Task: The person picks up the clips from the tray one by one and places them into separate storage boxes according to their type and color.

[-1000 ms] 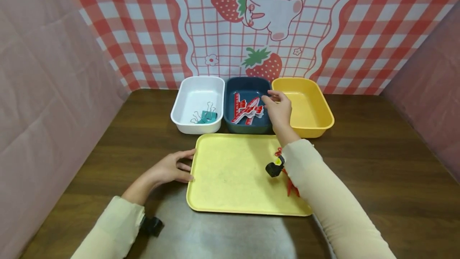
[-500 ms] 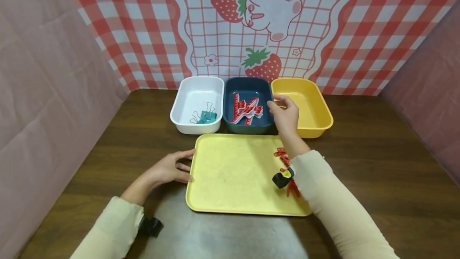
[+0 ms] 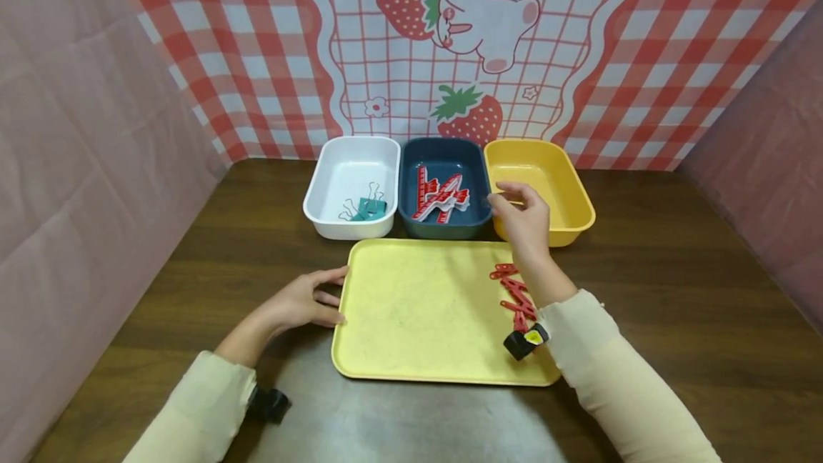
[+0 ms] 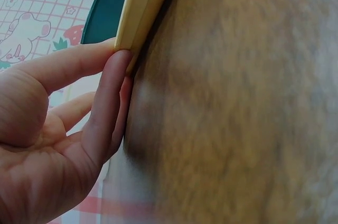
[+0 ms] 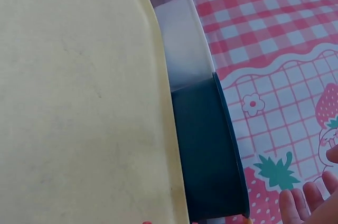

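My left hand touches the left edge of a yellow tray, its fingers spread along the rim; the left wrist view shows the fingertips meeting at that rim. My right hand hovers over the tray's far right, at the front of the yellow bin, fingers loosely bent and holding nothing visible. Several small red clips lie along the tray's right side, partly behind the right wrist and its black camera. In the right wrist view, fingers of the right hand show at the lower right.
Behind the tray, a white bin holds teal binder clips. The dark blue bin beside it contains flat red-and-white ruler-like strips with bow shapes. A checkered strawberry cloth hangs close behind the bins.
My right hand has drawn back from above the dark blue bin, toward the right and nearer me, uncovering more of the red clips. The left hand stays at the tray's edge.
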Tool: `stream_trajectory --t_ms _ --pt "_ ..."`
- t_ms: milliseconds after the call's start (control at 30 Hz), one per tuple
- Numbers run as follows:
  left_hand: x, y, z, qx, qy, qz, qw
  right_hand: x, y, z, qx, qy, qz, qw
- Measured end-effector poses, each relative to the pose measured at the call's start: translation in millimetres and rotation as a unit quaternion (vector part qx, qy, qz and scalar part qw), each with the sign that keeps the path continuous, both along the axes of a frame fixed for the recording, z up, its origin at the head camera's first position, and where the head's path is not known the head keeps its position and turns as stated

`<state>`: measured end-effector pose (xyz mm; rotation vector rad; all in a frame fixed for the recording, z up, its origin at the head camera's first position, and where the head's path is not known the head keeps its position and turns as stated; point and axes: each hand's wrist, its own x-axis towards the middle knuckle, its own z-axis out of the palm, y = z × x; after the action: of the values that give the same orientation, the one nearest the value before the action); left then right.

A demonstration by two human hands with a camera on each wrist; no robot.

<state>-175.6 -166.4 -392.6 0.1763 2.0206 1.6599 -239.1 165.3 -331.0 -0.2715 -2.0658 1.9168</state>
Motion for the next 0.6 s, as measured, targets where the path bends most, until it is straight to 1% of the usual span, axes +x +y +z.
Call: stream_trajectory --t_ms 333,467,600 --pt "-0.4 -1.0 0.3 0.007 0.003 -0.004 1.0 19.4 11 -2.0 -0.008 -0.015 0.017 0.9997" --pt "0.3 -1.2 0.1 0.008 0.002 -0.002 1.0 26.1 17 -5.1 0.011 -0.031 0.026 0.9991" --pt "0.5 -0.5 0.6 0.004 0.003 -0.002 1.0 32.5 24 -8.2 0.04 -0.034 0.035 0.998"
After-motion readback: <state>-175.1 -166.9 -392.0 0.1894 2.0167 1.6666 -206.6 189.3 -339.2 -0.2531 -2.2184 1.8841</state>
